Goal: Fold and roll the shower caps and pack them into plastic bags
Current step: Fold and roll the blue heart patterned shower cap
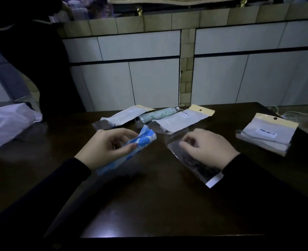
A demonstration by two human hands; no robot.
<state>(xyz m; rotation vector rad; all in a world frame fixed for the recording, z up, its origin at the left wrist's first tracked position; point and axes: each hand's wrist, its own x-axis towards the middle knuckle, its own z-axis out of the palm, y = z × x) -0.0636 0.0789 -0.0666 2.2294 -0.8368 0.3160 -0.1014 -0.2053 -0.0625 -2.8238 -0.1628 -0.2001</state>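
A rolled blue-and-white shower cap (131, 150) lies slanted above the dark table (149, 205), and my left hand (106, 147) grips it with fingers and thumb around its middle. To its right, my right hand (207, 147) pinches a clear plastic bag (189, 158) with a white strip at its near end. The bag's open end points toward the roll's tip, a small gap apart.
Further back lie a white-backed bag (126, 115), a packed greenish roll (158, 115) and another white bag (182, 120). A stack of bags (269, 133) sits at the right. White plastic sheeting (8, 122) lies at the left edge. A tiled counter stands behind the table.
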